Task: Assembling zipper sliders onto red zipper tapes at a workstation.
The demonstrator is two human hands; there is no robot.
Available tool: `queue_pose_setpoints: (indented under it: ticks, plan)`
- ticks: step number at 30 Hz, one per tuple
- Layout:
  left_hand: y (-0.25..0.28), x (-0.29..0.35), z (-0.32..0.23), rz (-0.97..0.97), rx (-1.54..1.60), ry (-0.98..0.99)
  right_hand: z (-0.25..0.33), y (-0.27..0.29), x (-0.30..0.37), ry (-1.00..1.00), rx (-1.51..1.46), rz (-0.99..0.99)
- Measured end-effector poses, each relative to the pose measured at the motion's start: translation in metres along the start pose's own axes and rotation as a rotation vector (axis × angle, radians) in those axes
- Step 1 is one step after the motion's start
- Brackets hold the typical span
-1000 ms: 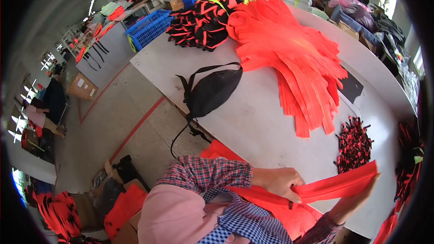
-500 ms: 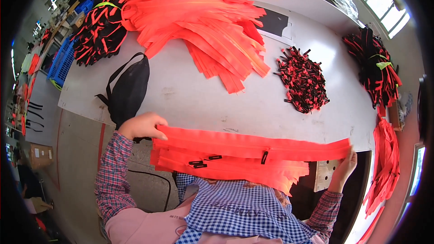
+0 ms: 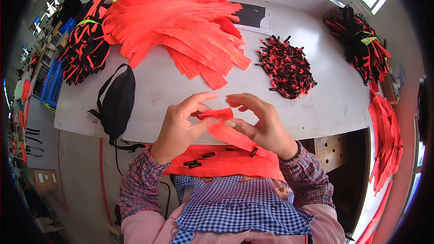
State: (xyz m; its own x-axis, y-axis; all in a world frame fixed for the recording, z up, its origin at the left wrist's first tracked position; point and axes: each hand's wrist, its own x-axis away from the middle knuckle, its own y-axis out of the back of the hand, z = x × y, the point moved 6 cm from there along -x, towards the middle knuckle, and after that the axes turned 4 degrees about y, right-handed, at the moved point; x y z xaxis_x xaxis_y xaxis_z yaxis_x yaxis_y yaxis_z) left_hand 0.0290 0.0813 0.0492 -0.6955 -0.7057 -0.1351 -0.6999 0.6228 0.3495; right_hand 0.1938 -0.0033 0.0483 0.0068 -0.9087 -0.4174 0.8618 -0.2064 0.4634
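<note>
My left hand [image 3: 181, 124] and my right hand [image 3: 262, 124] meet above the table's near edge. Between them they pinch the end of a bright orange-red zipper strip [image 3: 230, 135], which looks folded over there. From my fingers the strip runs down to the right, toward my lap. More orange-red zipper strips [image 3: 217, 165] lie stacked across my lap, on a blue checked apron [image 3: 226, 203]. Several small black zipper pulls [image 3: 208, 155] show on the strips.
On the white table [image 3: 181, 90] lie a large fan of orange-red strips [image 3: 176, 27], a heap of small black-and-red pulls [image 3: 287, 68] and a black cloth bag [image 3: 118, 104]. Tied black-and-red bundles [image 3: 86, 40] stand far left and right. More strips [image 3: 384, 135] hang at the right edge.
My hands were wide apart, stretching the strip between its ends. Both have come together in the middle, over the table edge, bringing the strip's ends together or folding it; the view has shifted slightly.
</note>
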Motion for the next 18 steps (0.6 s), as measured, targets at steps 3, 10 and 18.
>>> queue_pose_setpoints:
  ticks: [3,10,18]
  plan:
    - [-0.006,0.005,0.002,0.033,-0.097,0.021,0.004,-0.011,-0.015,0.001,-0.019,0.137]
    - [-0.02,0.008,0.039,-0.017,0.405,0.057,-0.007,-0.017,-0.014,-0.033,-0.082,0.102]
    - [-0.023,0.025,0.034,-0.325,-0.032,-0.198,-0.015,-0.022,-0.009,-0.09,-0.168,0.108]
